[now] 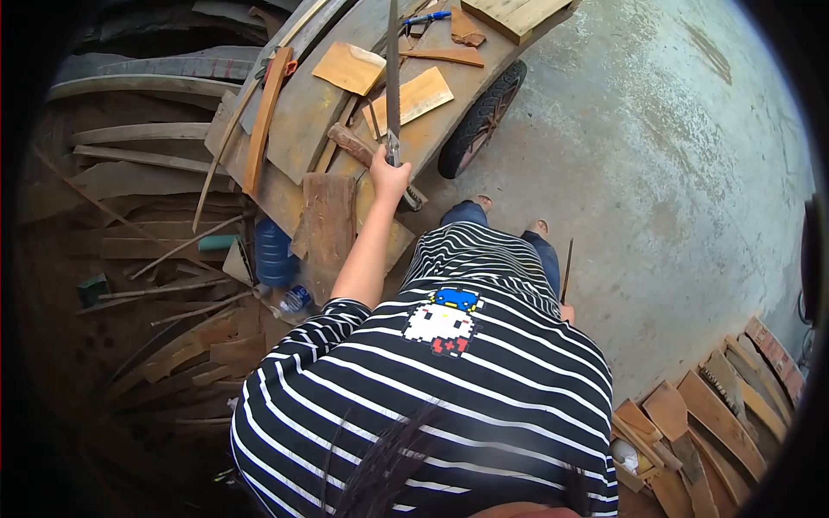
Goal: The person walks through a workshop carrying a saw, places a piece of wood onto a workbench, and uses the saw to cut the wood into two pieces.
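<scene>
My left hand (391, 175) is closed around the handle of a hand saw (394, 95), its long narrow blade pointing away over the wooden workbench (289, 142). Just under that hand lies a tool with a worn wooden handle (350, 142), partly covered by my wrist. Two pale wood pieces, a squarish block (349, 68) and a longer block (414, 99), rest on either side of the blade. Low at my right side, my right hand (566, 312) is mostly hidden by my striped shirt. A thin dark rod (567, 269) sticks up from its closed fingers.
A blue pen (427, 17) and wood scraps lie at the bench's far end. A wheel (484, 119) stands beside the bench. Below it at left is a blue plastic bottle (275, 252). Timber offcuts (151, 134) pile up at left, more planks (717, 423) at lower right.
</scene>
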Demonstrator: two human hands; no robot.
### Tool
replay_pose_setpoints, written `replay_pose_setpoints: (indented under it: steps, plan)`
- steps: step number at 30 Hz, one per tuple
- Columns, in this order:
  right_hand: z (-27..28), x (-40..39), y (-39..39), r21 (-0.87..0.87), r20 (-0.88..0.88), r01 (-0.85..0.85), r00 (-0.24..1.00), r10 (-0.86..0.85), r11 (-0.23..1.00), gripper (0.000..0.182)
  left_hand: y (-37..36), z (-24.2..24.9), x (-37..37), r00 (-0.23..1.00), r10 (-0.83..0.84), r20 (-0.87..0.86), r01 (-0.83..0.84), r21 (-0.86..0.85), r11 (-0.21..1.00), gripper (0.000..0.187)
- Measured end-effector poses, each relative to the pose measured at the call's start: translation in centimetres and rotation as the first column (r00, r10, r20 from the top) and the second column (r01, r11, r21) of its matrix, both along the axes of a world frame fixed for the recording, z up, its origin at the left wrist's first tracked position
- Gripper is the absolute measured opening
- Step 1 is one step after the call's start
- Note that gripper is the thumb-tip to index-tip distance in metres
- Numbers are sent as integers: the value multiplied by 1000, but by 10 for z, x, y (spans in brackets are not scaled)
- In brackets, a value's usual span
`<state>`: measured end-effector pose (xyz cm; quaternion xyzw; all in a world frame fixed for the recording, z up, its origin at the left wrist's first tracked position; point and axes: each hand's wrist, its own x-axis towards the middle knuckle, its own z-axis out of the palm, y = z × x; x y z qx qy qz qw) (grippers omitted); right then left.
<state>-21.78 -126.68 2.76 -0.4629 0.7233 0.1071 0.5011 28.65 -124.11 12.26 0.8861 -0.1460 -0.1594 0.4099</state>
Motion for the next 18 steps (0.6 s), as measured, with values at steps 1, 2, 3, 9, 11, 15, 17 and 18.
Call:
replay_pose_setpoints:
  steps: [1, 2, 3, 9, 11, 15, 17, 18]
  plan:
    - [-9, -28, -11, 7, -19, -46, 999, 46, 999, 30, 8, 5, -17, 988, -112, 108, 109, 33, 994, 34]
    - [-23, -52, -23, 16, -37, -95, 995, 95, 995, 29, 15, 10, -36, 953, -222, 208, 210, 81, 974, 37]
    - [-26, -65, -36, 32, -29, -90, 995, 91, 995, 28, 16, 29, -57, 963, -267, 48, 257, 159, 953, 41]
    - [-51, -134, -122, 208, 42, -32, 999, 24, 978, 21, 41, 30, -203, 918, -298, -261, 385, 406, 829, 44]
    - [-63, -158, -157, 208, 29, -59, 998, 54, 976, 23, 69, 14, -243, 923, -284, -258, 382, 541, 749, 43]
    - [-61, -165, -212, 158, -31, -60, 997, 66, 986, 26, 169, -28, -288, 893, -6, -450, 280, 546, 789, 43]
    - [-58, -154, -228, 99, -2, -35, 999, 36, 994, 29, 226, -33, -308, 839, 141, -526, 211, 552, 807, 41]
    - [-56, -142, -232, 82, 11, -44, 999, 44, 996, 29, 254, -38, -321, 830, 206, -518, 169, 586, 792, 41]
